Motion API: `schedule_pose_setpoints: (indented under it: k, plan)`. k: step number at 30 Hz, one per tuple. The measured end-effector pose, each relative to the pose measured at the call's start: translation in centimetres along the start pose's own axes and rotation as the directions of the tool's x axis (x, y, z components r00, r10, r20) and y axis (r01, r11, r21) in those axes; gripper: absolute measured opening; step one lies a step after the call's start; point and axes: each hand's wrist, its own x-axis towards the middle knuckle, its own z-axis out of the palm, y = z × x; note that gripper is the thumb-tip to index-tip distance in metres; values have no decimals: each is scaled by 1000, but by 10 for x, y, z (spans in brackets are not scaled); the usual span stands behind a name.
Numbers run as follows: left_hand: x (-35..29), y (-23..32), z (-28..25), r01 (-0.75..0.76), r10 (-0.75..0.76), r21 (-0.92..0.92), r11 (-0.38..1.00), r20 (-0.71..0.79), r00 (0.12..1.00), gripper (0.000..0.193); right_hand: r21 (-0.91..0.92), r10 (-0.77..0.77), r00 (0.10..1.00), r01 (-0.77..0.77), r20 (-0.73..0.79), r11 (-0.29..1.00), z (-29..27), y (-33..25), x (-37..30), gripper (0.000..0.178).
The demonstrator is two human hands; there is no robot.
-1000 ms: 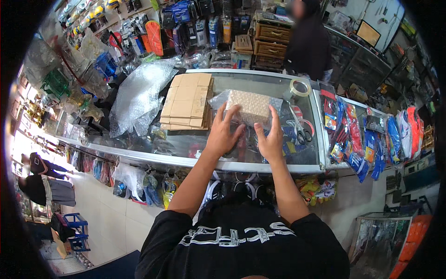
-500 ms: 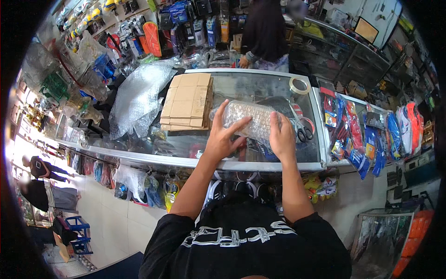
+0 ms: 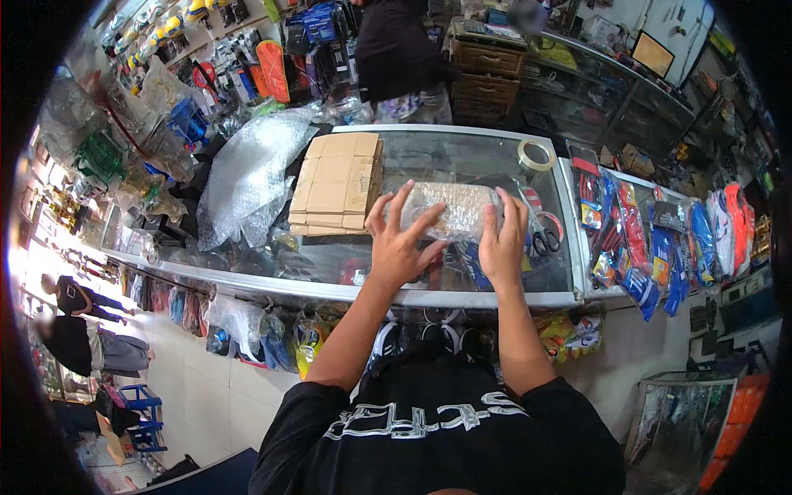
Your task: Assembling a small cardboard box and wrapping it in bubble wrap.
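A small box-shaped package in bubble wrap (image 3: 456, 206) sits between my hands over the glass counter (image 3: 462, 150). My left hand (image 3: 401, 244) holds its left end, fingers spread along the near side and over the top. Around the right end curls my right hand (image 3: 502, 246), its thumb on the near side. What the wrap contains cannot be made out. Flattened brown cardboard (image 3: 337, 177) lies left of the package. Just right of my right hand are black-handled scissors (image 3: 544, 241), and a roll of tape (image 3: 536, 155) lies beyond them.
A large loose sheet of bubble wrap (image 3: 252, 177) covers the counter's left part. Bagged sports goods (image 3: 635, 239) hang over the side counter at right. Across the counter stands a person in dark clothing (image 3: 400, 58). Several goods hang below the near edge.
The package has been turned slightly, now lying more level, and my right fingers have closed further around its end. The person across the counter has moved left, uncovering wooden drawers.
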Motion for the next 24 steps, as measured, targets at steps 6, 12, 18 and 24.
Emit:
schedule_pose_setpoints:
  k: [6,12,18,24]
  plan:
    - [3,-3,2,-31,35,-76,997,56,998,69,-7,-386,893,395,-231,918,4,6,-4,37]
    - [15,-4,7,-63,65,-66,996,33,997,63,-45,-598,782,601,-178,798,-4,7,-23,38]
    - [29,-6,9,-77,81,-57,995,64,995,55,-106,-554,831,548,-46,830,-2,-7,-15,30]
    - [19,-14,14,-118,140,-200,973,101,985,50,-112,-522,850,514,-66,851,3,-5,-18,29]
